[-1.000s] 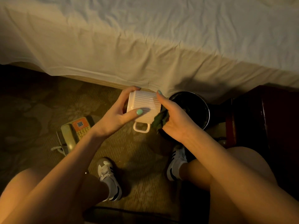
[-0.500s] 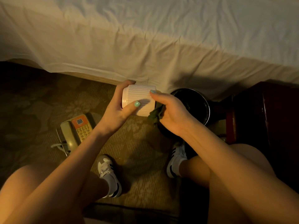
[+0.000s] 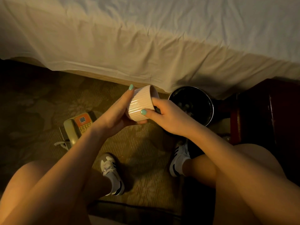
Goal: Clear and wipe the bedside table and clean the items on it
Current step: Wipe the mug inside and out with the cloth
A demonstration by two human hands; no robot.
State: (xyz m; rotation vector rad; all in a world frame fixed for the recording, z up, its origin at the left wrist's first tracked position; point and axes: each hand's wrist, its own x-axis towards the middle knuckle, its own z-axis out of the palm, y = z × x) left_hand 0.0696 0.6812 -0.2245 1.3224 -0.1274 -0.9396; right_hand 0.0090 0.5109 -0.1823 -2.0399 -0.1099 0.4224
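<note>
Bedsheet fills upper frame; bedside table dark at right edge; bin beside it. Mug centre frame, tilted, mouth upper right. Left hand cups base, fingers curled round; right hand pinches rim, thumb on ribs, other fingers hidden. Likely ceramic: rigid, breakable, slick; ribbed wall grips best.

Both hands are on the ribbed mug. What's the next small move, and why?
Probably work the right hand into the mug and sweep its inner wall while the left hand steadies it. The mug's mouth tilts toward the right hand, whose fingers sit at the rim, with a dark scrap, likely the cloth, under them.
</note>
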